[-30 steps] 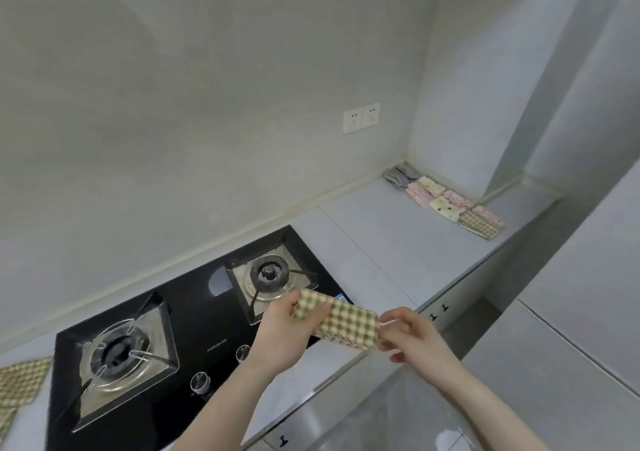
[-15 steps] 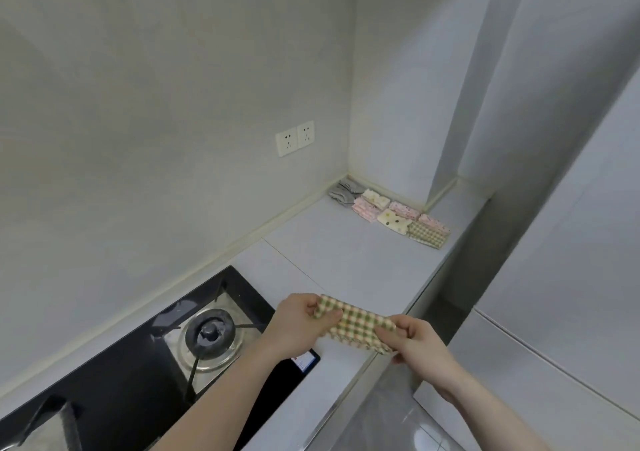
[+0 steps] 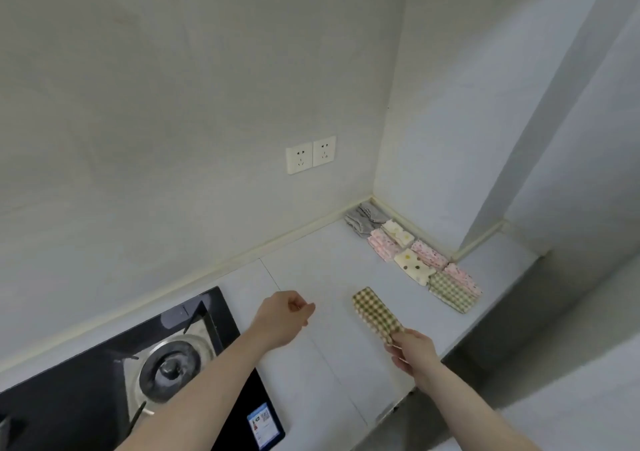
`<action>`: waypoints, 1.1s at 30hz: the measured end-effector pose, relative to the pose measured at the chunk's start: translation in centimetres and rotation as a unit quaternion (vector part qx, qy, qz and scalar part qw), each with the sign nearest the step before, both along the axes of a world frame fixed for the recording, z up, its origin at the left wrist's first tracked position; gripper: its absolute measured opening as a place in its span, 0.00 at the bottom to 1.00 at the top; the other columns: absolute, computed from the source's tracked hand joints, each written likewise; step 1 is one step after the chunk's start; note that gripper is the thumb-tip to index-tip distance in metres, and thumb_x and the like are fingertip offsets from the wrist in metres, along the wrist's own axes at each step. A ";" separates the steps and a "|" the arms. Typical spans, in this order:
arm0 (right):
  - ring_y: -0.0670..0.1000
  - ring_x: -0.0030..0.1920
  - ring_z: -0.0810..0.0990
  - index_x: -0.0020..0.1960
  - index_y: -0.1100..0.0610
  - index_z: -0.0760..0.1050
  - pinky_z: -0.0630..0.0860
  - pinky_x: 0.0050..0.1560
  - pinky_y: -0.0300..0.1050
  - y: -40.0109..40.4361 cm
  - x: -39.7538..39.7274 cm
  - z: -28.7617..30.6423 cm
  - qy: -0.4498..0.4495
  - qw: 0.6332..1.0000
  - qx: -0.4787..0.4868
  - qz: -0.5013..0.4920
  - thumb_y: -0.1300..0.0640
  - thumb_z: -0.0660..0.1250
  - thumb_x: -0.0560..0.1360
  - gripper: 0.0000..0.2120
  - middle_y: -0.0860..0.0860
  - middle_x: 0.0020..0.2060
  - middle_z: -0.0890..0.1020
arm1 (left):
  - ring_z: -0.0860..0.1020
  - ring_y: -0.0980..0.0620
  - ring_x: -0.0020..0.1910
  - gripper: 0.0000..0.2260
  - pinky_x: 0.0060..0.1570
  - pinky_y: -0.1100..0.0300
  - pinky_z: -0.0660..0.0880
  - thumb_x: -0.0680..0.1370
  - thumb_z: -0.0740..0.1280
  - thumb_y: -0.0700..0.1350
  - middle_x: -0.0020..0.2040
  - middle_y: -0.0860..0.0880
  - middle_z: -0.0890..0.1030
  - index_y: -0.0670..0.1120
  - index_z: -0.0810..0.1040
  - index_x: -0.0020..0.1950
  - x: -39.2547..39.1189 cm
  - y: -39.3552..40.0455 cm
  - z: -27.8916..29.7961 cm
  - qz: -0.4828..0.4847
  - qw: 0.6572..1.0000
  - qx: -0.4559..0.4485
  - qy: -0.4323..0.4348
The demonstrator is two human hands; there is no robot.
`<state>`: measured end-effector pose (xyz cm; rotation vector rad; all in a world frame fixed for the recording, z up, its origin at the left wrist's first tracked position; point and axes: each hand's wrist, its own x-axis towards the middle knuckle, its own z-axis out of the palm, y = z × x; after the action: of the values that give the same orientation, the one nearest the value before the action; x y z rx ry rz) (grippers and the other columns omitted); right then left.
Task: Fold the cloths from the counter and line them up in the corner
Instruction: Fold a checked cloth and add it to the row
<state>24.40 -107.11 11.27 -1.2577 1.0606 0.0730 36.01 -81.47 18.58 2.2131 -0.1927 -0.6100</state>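
Released by the left hand [image 3: 282,319], now loosely curled, the checked cloth [image 3: 376,313] hangs pinched in the right hand [image 3: 414,352].

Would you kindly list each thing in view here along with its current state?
Checked cloth: folded, held at its near end by the right hand.
Right hand: pinching the checked cloth.
Left hand: loosely curled, holding nothing.
Cloths in the corner: folded, lined up along the wall.
Gas burner: no flame visible.
Wall sockets: nothing plugged in.
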 end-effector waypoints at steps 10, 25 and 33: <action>0.54 0.34 0.77 0.51 0.64 0.75 0.73 0.19 0.37 -7.6 12.8 -5.3 0.052 0.996 0.079 0.005 0.65 0.62 0.82 0.04 0.59 0.38 0.80 | 0.84 0.58 0.40 0.13 0.40 0.63 0.77 0.82 0.66 0.57 0.42 0.55 0.87 0.48 0.82 0.49 5.3 -3.8 -0.3 0.042 0.999 -0.011 0.031; 0.50 0.39 0.78 0.45 0.56 0.70 0.77 0.41 0.41 -11.6 27.4 -6.5 0.021 0.989 0.083 0.121 0.63 0.60 0.83 0.08 0.52 0.43 0.76 | 0.84 0.54 0.44 0.15 0.43 0.62 0.76 0.83 0.64 0.56 0.48 0.52 0.87 0.46 0.82 0.53 10.1 -5.8 -0.3 0.094 0.991 0.046 0.077; 0.50 0.33 0.76 0.45 0.56 0.69 0.80 0.43 0.43 -10.7 33.0 -6.4 -0.057 0.970 0.148 0.182 0.65 0.55 0.84 0.11 0.55 0.36 0.75 | 0.84 0.57 0.42 0.15 0.45 0.60 0.77 0.82 0.65 0.56 0.48 0.53 0.87 0.46 0.82 0.54 12.2 -4.7 1.1 0.149 0.985 0.014 0.080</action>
<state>57.44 -117.80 4.89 -1.1537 0.6799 0.4206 48.25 -86.17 19.70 2.1504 0.2290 -0.6212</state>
